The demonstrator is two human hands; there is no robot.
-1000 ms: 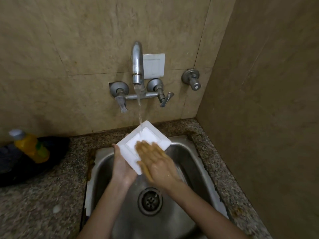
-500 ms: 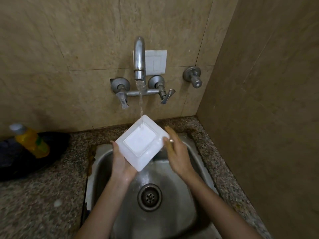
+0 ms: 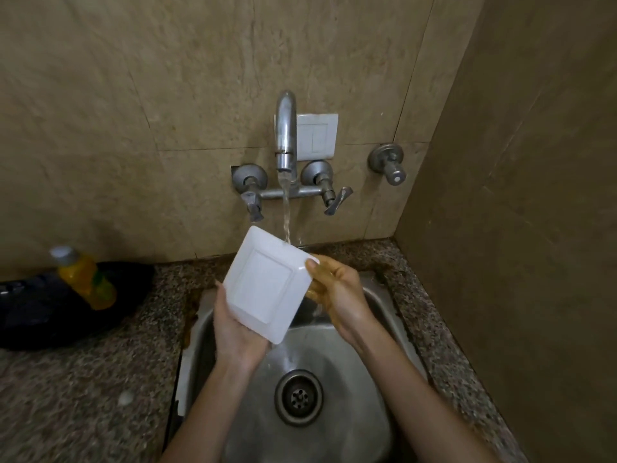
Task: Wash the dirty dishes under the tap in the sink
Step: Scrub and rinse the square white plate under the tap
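A square white plate (image 3: 267, 282) is tilted over the steel sink (image 3: 377, 315), its far edge under the stream running from the tap (image 3: 286, 135). My left hand (image 3: 233, 332) supports the plate from below at its near left corner. My right hand (image 3: 337, 289) grips the plate's right corner, thumb on the rim and fingers behind it. Water runs off the plate toward the drain (image 3: 298, 397).
A yellow bottle (image 3: 85, 277) with a grey cap lies on a dark object (image 3: 40, 312) on the speckled counter (image 3: 83, 389) at left. Two tap handles, a white wall switch (image 3: 317, 137) and a separate valve (image 3: 389, 162) are on the tiled wall. A side wall closes in on the right.
My right hand left the plate's face, where it was rubbing, and took hold of the right corner. The plate has turned and tilted further under the stream.
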